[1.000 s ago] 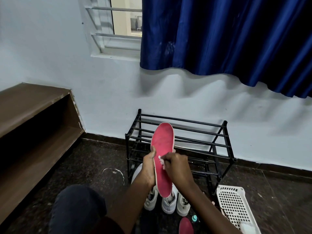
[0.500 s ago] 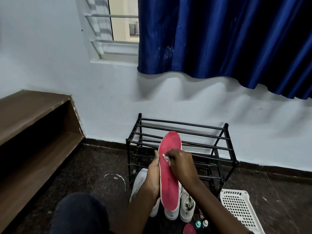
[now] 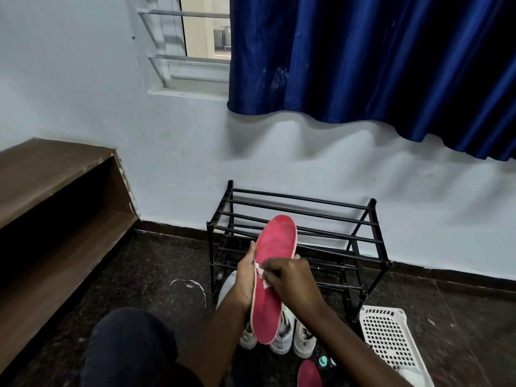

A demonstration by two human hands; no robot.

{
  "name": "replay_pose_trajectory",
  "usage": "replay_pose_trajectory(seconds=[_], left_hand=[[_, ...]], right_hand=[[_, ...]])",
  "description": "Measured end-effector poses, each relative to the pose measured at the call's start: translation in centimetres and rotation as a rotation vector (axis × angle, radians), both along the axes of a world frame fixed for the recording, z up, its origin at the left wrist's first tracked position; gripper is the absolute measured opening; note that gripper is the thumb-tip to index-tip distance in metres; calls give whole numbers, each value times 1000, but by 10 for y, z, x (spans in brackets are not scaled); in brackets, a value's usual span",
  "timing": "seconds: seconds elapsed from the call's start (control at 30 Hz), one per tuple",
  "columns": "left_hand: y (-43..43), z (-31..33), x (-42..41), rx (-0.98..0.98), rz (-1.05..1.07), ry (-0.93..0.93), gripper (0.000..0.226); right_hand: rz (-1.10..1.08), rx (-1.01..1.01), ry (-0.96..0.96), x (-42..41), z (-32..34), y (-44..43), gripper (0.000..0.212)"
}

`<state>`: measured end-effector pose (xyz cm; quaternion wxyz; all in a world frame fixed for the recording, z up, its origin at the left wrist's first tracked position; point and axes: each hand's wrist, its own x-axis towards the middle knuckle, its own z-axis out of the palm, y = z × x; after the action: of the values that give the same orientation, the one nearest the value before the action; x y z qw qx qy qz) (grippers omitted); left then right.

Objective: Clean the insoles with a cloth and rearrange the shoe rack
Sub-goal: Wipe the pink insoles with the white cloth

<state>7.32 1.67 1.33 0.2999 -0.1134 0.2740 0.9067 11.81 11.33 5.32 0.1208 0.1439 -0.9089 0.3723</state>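
Note:
A red insole (image 3: 275,247) with a pale edge stands upright in front of me. My left hand (image 3: 245,277) grips its left edge at mid-length. My right hand (image 3: 290,277) presses a small white cloth (image 3: 261,273) against the insole's middle. Behind them stands a black metal shoe rack (image 3: 360,241) with nothing on its bars. White sneakers (image 3: 303,340) sit on the floor below the insole. A second red insole (image 3: 308,374) lies at the bottom edge.
A white perforated plastic basket (image 3: 386,339) lies on the dark floor at the right of the rack. A brown wooden shelf unit (image 3: 55,191) runs along the left wall. Small bottles (image 3: 324,360) stand beside the second insole. My knee (image 3: 125,350) is at lower left.
The cloth hand has slid down from the insole's upper part toward its middle. The insole has tipped slightly to the right, and the view has shifted a little.

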Motion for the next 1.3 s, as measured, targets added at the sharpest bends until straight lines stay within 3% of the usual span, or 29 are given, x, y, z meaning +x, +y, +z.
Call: replay_pose_trajectory(seconds=[0.23, 0.47, 0.57, 0.67, 0.8, 0.97, 1.07, 1.1, 1.2, 1.3], left_hand=[[1, 15, 7, -15, 10, 109, 42], [-1, 14, 6, -85, 17, 41, 60], [3, 14, 7, -126, 35, 39, 66], [5, 15, 5, -232, 86, 17, 56], [11, 18, 12, -238, 123, 65, 71], [5, 9, 13, -211, 67, 68, 59], [-3, 12, 11, -287, 71, 84, 38], [-5, 16, 11, -275, 59, 91, 40], [-1, 12, 8, -215, -16, 49, 77], [3, 8, 7, -207, 2, 10, 81]], right_hand=[[-109, 2, 91, -22, 12, -4, 19], [18, -62, -71, 16, 1, -4, 22], [-23, -107, -93, 19, 1, -2, 20], [-82, -80, -38, 8, 5, -2, 21], [-150, 18, 71, -20, 8, 1, 17], [-238, -47, 74, -26, 12, 2, 17], [-166, -55, -72, -13, 11, 0, 21], [-128, -54, -130, -6, 8, 0, 22], [-51, -40, -194, 12, 1, -1, 22], [-61, -23, -147, 15, -2, -1, 21]])
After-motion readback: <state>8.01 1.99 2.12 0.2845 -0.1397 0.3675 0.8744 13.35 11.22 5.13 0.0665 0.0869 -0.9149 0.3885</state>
